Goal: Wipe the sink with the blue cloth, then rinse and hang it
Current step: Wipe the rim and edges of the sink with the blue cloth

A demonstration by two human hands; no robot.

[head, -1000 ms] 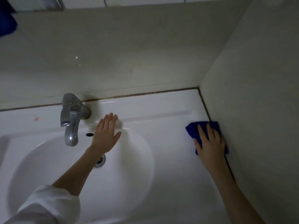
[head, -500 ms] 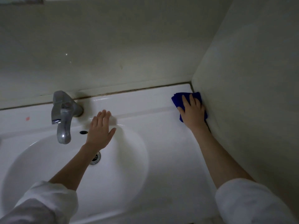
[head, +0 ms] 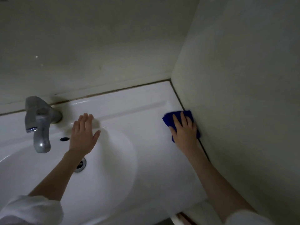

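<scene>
The white sink (head: 146, 143) fills the lower half of the head view, its round basin on the left with a metal drain (head: 80, 165). A folded blue cloth (head: 168, 120) lies on the sink's flat right ledge, against the side wall. My right hand (head: 185, 132) presses flat on the cloth, fingers spread over it. My left hand (head: 83, 135) rests open and flat on the basin's back rim, just right of the grey metal faucet (head: 39, 122), holding nothing.
A tiled back wall (head: 97, 46) and a side wall (head: 243, 95) meet at the sink's far right corner, boxing in the ledge. An overflow hole (head: 64, 139) sits under the faucet spout. White sleeves cover both forearms near the frame's bottom.
My right hand pushed the cloth along the right ledge to the back corner, then drew it back toward me along the side wall. My left hand stayed on the basin rim.
</scene>
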